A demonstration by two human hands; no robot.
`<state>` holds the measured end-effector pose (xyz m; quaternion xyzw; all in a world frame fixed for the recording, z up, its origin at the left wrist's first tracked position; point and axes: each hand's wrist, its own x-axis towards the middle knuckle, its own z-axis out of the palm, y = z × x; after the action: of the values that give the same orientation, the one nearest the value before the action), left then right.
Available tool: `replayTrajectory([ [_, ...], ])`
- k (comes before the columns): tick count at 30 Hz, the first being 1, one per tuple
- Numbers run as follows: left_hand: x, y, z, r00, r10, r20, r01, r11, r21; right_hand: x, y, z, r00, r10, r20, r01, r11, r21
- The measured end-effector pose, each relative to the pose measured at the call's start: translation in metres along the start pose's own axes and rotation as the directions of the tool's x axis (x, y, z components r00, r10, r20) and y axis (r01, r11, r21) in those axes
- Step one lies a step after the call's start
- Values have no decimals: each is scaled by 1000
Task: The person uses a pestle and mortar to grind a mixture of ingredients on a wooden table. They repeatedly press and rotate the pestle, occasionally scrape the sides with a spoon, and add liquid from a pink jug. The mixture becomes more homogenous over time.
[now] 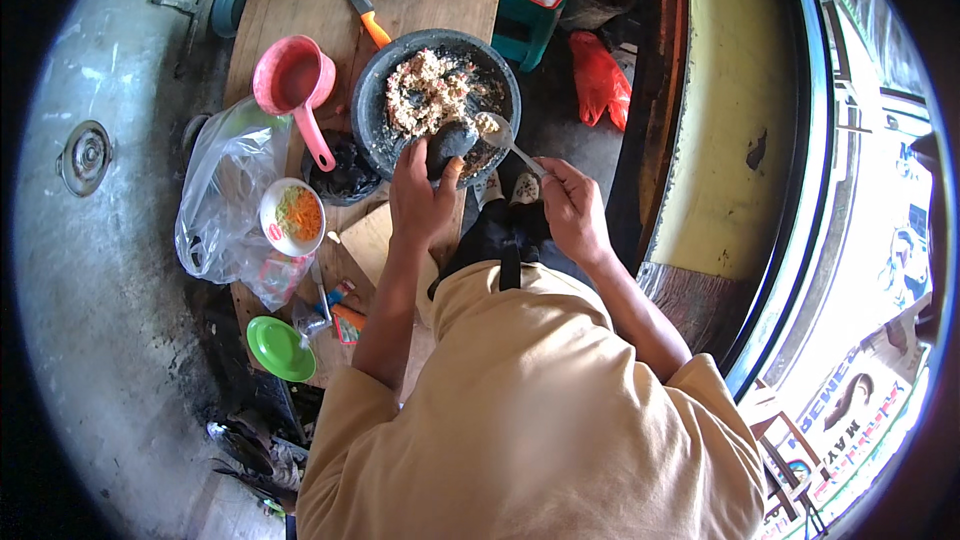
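A dark stone mortar [370,100] on the wooden table holds a pale, crumbly mixture [420,90] flecked with red. My left hand [422,195] grips a dark stone pestle [452,140] at the mortar's near edge. My right hand [573,200] is closed on the handle of a metal spoon [496,130], whose bowl carries some of the mixture beside the pestle.
Left are a pink dipper [295,75], a plastic bag [215,210], a bowl of shredded vegetables [295,210] and a green plate [280,348]. An orange-handled knife [370,20] lies behind the mortar. Red bags [600,80] and a yellow panel [715,140] are right.
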<state>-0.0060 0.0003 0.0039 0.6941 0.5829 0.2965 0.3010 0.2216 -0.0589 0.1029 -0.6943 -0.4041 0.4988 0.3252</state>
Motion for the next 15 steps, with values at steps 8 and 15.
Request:
replayTrajectory([
  [8,-2,-17,-5,800,-435,413,517,150,-843,33,14,8,999,-41,-8,41,997,68],
  [15,-4,-20,-13,791,-414,451,567,218,-794,45,10,32,984,112,140,-139,969,203],
])
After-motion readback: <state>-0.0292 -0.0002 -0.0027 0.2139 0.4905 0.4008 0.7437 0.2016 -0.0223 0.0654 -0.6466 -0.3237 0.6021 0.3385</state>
